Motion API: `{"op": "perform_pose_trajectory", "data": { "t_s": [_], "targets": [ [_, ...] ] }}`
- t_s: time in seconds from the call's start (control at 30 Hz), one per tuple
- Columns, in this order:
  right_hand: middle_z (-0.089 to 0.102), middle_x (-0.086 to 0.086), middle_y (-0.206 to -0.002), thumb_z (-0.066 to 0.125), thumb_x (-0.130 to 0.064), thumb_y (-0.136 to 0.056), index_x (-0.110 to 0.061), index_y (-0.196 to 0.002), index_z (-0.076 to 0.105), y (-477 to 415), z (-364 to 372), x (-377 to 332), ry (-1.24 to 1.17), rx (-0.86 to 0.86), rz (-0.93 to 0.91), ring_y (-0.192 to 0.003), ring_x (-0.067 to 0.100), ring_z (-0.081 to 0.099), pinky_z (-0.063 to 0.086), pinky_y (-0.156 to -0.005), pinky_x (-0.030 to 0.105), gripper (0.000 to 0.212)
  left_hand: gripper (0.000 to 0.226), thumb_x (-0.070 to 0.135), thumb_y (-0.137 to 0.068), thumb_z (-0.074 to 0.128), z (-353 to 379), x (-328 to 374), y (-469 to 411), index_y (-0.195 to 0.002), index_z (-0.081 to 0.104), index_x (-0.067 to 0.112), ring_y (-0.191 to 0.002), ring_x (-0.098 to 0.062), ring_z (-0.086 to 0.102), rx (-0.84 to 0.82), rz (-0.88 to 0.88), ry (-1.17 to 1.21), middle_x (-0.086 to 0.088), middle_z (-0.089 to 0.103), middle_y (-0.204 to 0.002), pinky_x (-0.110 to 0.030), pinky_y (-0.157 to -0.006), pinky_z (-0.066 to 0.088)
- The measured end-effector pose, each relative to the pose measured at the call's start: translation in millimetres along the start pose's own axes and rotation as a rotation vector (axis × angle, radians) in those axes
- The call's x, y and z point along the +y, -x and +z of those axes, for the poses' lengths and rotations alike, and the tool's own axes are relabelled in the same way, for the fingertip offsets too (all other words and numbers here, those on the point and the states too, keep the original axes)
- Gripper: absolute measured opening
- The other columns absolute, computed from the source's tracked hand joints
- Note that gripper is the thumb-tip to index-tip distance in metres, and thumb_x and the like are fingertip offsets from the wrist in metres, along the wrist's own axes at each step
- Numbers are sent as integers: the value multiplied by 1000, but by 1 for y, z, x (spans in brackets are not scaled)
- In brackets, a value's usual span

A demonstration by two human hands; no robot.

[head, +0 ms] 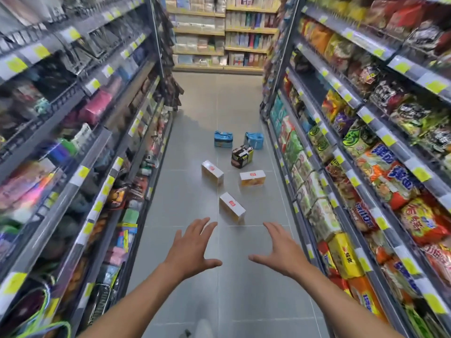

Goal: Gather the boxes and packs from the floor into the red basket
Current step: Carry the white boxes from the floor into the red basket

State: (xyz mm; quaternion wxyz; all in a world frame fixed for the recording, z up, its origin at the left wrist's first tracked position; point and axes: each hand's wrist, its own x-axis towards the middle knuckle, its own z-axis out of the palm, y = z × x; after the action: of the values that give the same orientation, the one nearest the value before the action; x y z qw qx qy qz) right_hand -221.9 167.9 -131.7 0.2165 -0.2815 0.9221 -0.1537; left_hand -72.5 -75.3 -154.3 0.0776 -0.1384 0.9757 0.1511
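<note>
Three white and orange boxes lie on the grey aisle floor: the nearest box [232,207], a left box [212,172] and a right box [252,178]. Behind them stands a dark brown pack [241,156], and farther back two blue packs [223,139] [254,140]. My left hand [191,245] and my right hand [280,247] are held out in front of me, fingers spread, holding nothing, both short of the nearest box. No red basket is in view.
Tall shelves line both sides of the narrow aisle: bags and household goods on the left shelf [80,147], noodle and snack packs on the right shelf [366,152]. A cross shelf [219,32] closes the far end. My shoe [203,328] shows at the bottom.
</note>
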Motion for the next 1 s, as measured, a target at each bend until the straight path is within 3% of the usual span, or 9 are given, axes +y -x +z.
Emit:
{"op": "perform_pose_trajectory", "data": {
  "t_s": [0.37, 1.0],
  "targets": [
    [25, -4, -169, 75, -77, -71, -26, -163, 23, -151, -42, -17, -37, 42, 61, -154, 21, 27, 34, -121, 47, 117, 106, 73, -81, 65, -46, -47, -143, -161, 7, 34, -156, -19, 5, -64, 59, -38, 8, 2, -170, -60, -120, 19],
    [26, -2, -168, 76, -77, -69, -26, -161, 24, -440, -124, 28, -174, 13, 145, -153, 23, 28, 36, -120, 50, 117, 104, 72, -80, 66, -90, -99, -438, -160, 9, 36, -156, -19, 8, -148, 49, -72, 8, 7, -169, -56, -121, 20]
  ]
}}
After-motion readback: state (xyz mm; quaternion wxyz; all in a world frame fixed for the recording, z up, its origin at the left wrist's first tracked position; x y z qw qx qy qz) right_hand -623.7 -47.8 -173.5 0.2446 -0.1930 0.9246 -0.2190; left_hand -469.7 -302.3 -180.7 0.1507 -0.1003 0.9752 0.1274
